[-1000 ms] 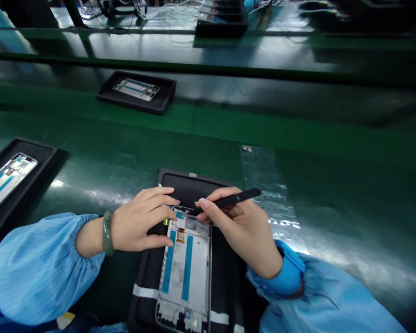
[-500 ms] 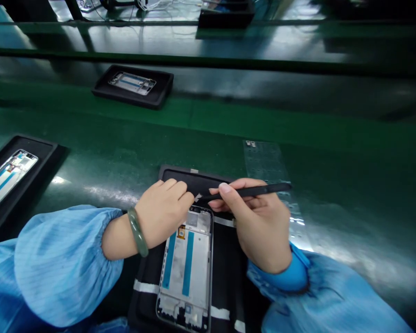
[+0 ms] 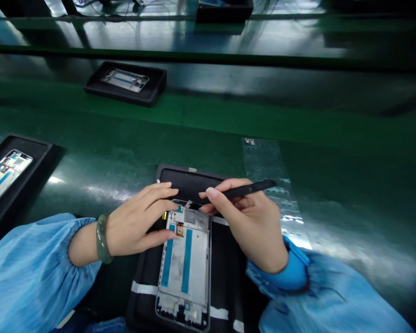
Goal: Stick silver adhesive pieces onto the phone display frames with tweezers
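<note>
A phone frame (image 3: pixel 185 273) is shown lying lengthwise on a black tray (image 3: pixel 190 185) at lower centre of the frame, its top end toward the far edge of the tray. The left hand (image 3: pixel 135 226) is placed at the frame's upper left corner, with the fingers (image 3: pixel 156 192) held open and extended and the thumb laid near the frame's edge; nothing is seen to be gripped by it. The right hand (image 3: pixel 249 222) is closed on a slim black tool (image 3: pixel 249 188), which is pinched between thumb and fingers, its working end directed at the frame's top edge and partly hidden by the hand. Two blue strips (image 3: pixel 186 261) and a small amber label (image 3: pixel 179 230) are seen already in place on the frame's white back, and white tape (image 3: pixel 142 287) is seen across the tray. Whether any part at the top edge is finished cannot be told, as that area is shaded by both hands. A clear sheet (image 3: pixel 266 185) is laid on the green table (image 3: pixel 100 152) to the right, with small pieces (image 3: pixel 249 141) at its far end. Further frames are seen in trays at left (image 3: pixel 7 173) and upper left (image 3: pixel 125 81).
</note>
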A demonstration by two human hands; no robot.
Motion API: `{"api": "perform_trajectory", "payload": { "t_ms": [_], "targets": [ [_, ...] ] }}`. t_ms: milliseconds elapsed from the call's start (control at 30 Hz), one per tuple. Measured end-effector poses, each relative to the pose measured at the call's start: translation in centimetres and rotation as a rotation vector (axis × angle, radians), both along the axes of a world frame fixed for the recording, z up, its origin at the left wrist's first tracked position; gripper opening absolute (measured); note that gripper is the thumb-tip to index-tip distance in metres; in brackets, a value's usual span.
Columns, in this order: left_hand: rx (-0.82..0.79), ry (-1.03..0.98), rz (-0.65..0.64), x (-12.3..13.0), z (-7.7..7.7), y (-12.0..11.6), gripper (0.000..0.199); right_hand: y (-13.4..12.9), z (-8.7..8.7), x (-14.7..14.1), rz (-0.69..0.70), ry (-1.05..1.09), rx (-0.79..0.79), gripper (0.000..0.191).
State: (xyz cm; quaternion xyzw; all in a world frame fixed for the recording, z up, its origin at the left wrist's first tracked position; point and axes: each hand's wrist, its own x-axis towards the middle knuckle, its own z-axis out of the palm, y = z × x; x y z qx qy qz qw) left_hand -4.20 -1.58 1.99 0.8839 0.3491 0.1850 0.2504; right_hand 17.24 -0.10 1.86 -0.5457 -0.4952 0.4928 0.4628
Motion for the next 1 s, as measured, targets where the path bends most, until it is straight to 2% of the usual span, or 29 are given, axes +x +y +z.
{"api": "perform_trajectory", "payload": {
  "t_ms": [200, 433, 1000],
  "targets": [
    [0.029, 0.048, -0.012, 0.11, -0.92, -0.58, 0.032, -0.19, 0.00, -0.05, 0.085, -0.123, 0.036, 0.021],
    [0.040, 0.048, -0.018, 0.12, -0.82, -0.55, 0.033, -0.39, -0.25, -0.05, 0.131, -0.185, 0.093, 0.016],
    [0.048, 0.067, -0.028, 0.24, -0.59, -0.49, 0.035, -0.33, -0.14, -0.25, 0.152, -0.258, 0.117, 0.016]
  ]
}}
